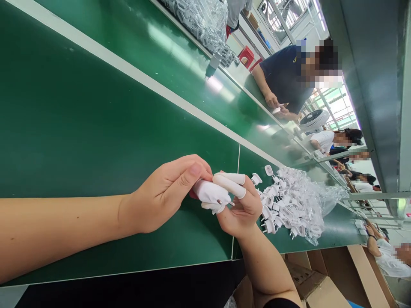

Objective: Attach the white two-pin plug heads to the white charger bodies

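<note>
Near the front edge of the green table, my two hands meet around a white plug charger [208, 191]. Two metal prongs stick out from it toward my right hand. White finger covers sit on several fingers of my right hand [242, 209], which is closed around the charger's pronged side. Reaching in from the left, my bare left hand [168, 192] closes its fingertips on the charger's other end. A small red patch shows beneath my left fingers; I cannot make out what it is.
A heap of white plug chargers [278, 205] with clear plastic bags [316, 205] lies beyond my right hand. A grey plug piece [212, 64] stands across the white divider strip [135, 75]. Cardboard boxes [334, 273] are below the table edge. Several co-workers sit along the line.
</note>
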`<state>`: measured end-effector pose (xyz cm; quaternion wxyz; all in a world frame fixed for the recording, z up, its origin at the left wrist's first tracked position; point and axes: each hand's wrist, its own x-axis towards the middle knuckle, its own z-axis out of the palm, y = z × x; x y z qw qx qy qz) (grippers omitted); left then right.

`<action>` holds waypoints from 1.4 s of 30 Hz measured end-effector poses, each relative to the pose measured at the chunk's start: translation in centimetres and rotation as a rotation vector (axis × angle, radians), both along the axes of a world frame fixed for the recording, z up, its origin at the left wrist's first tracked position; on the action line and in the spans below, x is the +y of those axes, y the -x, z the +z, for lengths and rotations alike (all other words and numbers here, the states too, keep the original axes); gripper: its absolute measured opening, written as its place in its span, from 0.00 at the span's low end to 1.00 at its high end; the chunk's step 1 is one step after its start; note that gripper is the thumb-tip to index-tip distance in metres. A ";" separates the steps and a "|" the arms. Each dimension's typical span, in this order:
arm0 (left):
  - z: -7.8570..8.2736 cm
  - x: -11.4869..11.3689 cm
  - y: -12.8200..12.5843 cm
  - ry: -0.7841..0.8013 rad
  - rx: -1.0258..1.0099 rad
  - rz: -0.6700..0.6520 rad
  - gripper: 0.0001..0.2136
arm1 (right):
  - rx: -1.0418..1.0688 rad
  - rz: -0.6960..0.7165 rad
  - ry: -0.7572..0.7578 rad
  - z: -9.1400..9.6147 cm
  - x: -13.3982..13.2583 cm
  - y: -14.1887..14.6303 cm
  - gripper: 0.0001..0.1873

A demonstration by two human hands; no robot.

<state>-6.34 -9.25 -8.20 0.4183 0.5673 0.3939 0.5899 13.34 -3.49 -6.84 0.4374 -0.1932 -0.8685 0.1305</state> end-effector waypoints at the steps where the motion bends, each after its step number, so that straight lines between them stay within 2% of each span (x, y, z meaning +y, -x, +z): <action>1: -0.1 0.0 0.0 -0.012 -0.004 -0.002 0.19 | 0.005 -0.002 0.003 0.0 0.0 0.0 0.24; 7: -0.7 -0.2 0.3 -0.144 0.071 -0.057 0.11 | 0.030 -0.032 -0.001 0.1 -0.1 -0.1 0.21; 11: -0.8 -0.1 0.3 -0.203 0.049 -0.071 0.10 | 0.058 -0.014 0.011 0.0 0.0 -0.2 0.24; 16: -0.3 -0.1 0.3 -0.180 0.061 -0.091 0.09 | 0.040 -0.043 -0.011 -0.1 0.0 -0.1 0.22; 23: -1.3 -0.1 0.2 -0.201 0.014 -0.100 0.09 | 0.069 -0.025 -0.021 -0.2 0.0 0.0 0.24; 29: -0.9 0.0 0.3 -0.196 0.015 -0.152 0.09 | 0.082 0.026 -0.032 -0.2 0.1 -0.1 0.28; 37: -0.6 0.1 0.0 -0.191 -0.007 -0.172 0.09 | 0.094 0.023 -0.061 -0.3 0.2 0.0 0.24; 42: -1.0 0.1 0.2 -0.195 -0.015 -0.176 0.09 | 0.079 0.030 -0.090 -0.3 0.2 0.0 0.26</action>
